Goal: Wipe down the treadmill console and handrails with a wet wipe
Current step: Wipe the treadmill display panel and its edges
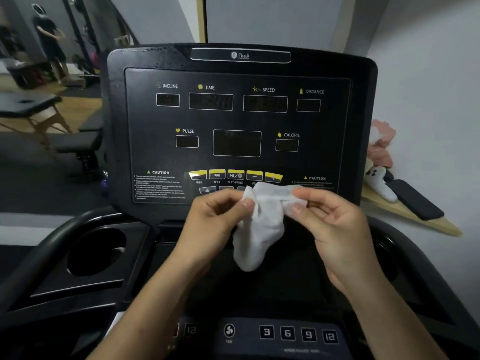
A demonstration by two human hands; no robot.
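Observation:
A white wet wipe (261, 229) hangs crumpled in front of the lower part of the black treadmill console (239, 120). My left hand (218, 219) pinches its upper left corner between thumb and fingers. My right hand (335, 224) pinches its upper right edge. The wipe covers part of the yellow button row (235, 175); whether it touches the console I cannot tell. A curved black handrail (44, 245) runs along the left side. The right handrail (405, 235) is mostly hidden behind my right arm.
A round cup holder (97, 252) sits in the left tray. Speed buttons 3, 6, 9, 12 (298, 333) line the lower panel. A wooden shelf (410, 211) at right holds a dark phone and soft toys. A person stands far left by gym benches (33, 110).

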